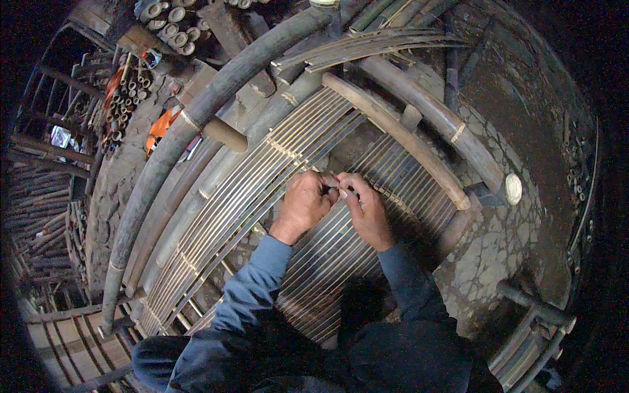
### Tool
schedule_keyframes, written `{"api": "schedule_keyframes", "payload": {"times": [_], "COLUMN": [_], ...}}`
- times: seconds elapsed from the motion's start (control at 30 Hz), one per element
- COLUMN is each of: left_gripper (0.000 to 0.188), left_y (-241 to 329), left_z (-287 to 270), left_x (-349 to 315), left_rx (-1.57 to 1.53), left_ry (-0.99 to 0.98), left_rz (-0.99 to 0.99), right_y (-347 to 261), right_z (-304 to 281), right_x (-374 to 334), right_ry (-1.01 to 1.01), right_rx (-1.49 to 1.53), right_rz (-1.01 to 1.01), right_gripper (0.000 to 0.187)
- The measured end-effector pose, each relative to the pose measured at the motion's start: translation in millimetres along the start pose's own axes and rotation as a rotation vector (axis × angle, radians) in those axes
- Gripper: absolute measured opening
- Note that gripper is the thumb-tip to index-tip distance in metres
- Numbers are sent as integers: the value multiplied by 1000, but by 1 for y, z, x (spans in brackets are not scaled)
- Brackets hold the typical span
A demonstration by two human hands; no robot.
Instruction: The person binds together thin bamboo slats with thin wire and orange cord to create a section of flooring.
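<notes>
Pinch work, perhaps tying, above the bamboo slats (321, 243).
Left hand (308, 202) and right hand (364, 208) meet, fingers (354, 182) pinched closed, anything held too small to make out; the next move likely wants a steady grip.

Count: 2 hands, left hand (306, 203) and right hand (364, 209). Blue sleeves (252, 281): 2. Slats (239, 196): more than twenty; exact number unreadable. Curved wooden end rail (400, 134): 1. Short peg (226, 134) on the long pole (209, 98): 1. Loose strip bundle (393, 42): 1. Piles of poles (42, 226) at left: at least 3. Orange items (159, 131): at least 2.
</notes>
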State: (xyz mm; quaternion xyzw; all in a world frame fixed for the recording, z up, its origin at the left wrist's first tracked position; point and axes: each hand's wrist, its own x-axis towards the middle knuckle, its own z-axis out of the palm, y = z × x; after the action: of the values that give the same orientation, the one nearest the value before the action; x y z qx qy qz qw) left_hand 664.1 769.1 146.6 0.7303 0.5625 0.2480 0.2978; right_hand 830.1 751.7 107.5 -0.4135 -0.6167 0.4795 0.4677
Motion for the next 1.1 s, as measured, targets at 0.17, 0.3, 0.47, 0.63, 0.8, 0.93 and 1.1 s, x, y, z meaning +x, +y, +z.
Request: {"api": "schedule_keyframes", "payload": {"times": [0.17, 0.3, 0.47, 0.63, 0.8, 0.93, 1.1], "left_gripper": [12, 16, 15, 17, 16, 14, 12], "left_y": [13, 11, -8, -2, 0, -10, -18], "left_z": [16, 20, 14, 12, 28, 44, 45], "left_x": [-10, -11, -5, -2, -6, -9, -6], "left_rx": [-9, 62, 252, 289, 112, -77, -57], "left_ry": [160, 80, -101, -64, 118, 351, 387], "left_rz": [-143, -157, -55, -130, -165, -60, 43], "right_y": [2, -6, 16, 21, 31, 38, 37], "right_z": [-1, -7, -12, 2, 13, 8, 9], "right_x": [5, 5, 5, 5, 6, 11, 12], "right_ry": [1, 122, -186, -38, 139, 136, 229], "right_rx": [-23, -567, 3, -75, 132, 569, 319], "right_rz": [107, -311, -93, -31, 93, 395, 173], "right_gripper": [11, 6, 11, 6, 6, 5, 7]}}
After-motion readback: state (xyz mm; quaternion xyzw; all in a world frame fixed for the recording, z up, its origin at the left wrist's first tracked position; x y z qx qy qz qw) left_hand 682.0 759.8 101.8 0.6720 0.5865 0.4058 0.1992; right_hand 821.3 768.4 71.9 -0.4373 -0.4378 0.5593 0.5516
